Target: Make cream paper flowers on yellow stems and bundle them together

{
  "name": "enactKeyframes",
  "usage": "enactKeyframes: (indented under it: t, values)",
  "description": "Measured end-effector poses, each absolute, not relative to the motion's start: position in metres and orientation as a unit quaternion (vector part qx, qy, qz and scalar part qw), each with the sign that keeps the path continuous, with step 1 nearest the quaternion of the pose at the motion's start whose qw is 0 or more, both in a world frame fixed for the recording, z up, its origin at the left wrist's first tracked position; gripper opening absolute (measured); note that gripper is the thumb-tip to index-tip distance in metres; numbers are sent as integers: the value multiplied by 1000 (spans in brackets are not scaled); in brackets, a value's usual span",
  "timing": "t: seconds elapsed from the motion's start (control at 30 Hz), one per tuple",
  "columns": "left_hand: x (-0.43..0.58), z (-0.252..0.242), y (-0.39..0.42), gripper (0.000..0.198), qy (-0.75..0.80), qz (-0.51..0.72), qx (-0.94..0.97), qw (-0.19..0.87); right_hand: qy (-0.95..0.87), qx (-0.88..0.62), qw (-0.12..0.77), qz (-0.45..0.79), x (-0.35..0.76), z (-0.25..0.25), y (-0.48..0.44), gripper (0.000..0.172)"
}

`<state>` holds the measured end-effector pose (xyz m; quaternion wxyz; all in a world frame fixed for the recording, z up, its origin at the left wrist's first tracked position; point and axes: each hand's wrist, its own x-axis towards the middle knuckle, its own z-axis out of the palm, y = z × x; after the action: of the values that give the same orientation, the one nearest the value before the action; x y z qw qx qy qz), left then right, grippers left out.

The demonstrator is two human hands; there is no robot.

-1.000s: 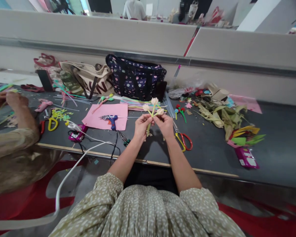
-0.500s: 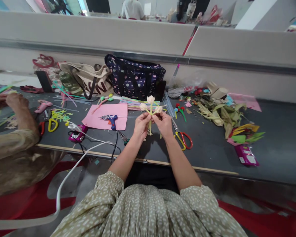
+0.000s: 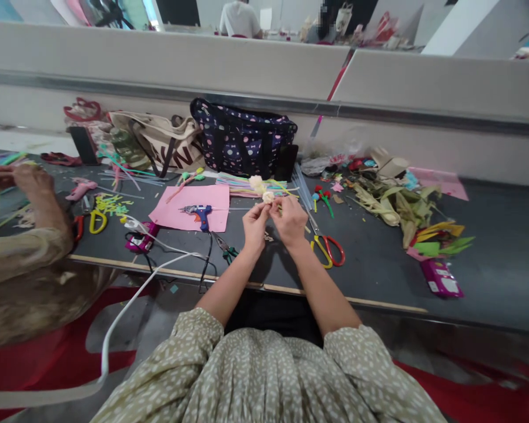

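Between my two hands is a sprig of cream craft flowers (image 3: 268,197) with pale yellow-green stems. Two blooms show, one above the other; a third cannot be made out. My left hand (image 3: 255,224) is closed, its thumb and fingertips pinching at the base of the lower bloom. My right hand (image 3: 290,222) is closed around the stems, which mostly lie hidden behind its fingers. To the left, a blue glue gun (image 3: 201,216) lies on a pink sheet (image 3: 171,214). Green-handled pliers (image 3: 227,251) lie beside my left forearm, and scissors (image 3: 330,249) with red and yellow handles beside my right.
Bundled pastel pipe cleaners (image 3: 235,181) lie in front of a dark patterned bag (image 3: 242,138). Dried husks (image 3: 401,205) and a purple packet (image 3: 441,278) are at right. A white cable (image 3: 132,305) crosses the table edge at left, near another person's hand (image 3: 35,179).
The sprig has tipped and turned, so its blooms now cluster rather than fan out. My right hand has turned over the stems; my left fingers have shifted up to the lower bloom.
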<state>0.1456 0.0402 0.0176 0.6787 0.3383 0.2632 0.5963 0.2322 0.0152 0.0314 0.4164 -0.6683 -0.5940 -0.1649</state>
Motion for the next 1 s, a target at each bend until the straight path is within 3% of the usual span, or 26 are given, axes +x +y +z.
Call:
enactKeyframes:
  t: [0.13, 0.37, 0.7, 1.0]
  values:
    - [144, 22, 39, 22, 249, 586, 301, 710, -611, -684, 324, -234, 224, 36, 13, 27]
    - [146, 33, 45, 25, 265, 592, 278, 709, -611, -708, 276, -221, 211, 41, 13, 26]
    - [149, 22, 57, 25, 285, 586, 247, 717, -587, -738, 330, -49, 202, 45, 17, 21]
    - [144, 0, 75, 24, 285, 605, 314, 674, -573, -731, 371, -4, 205, 40, 23, 17]
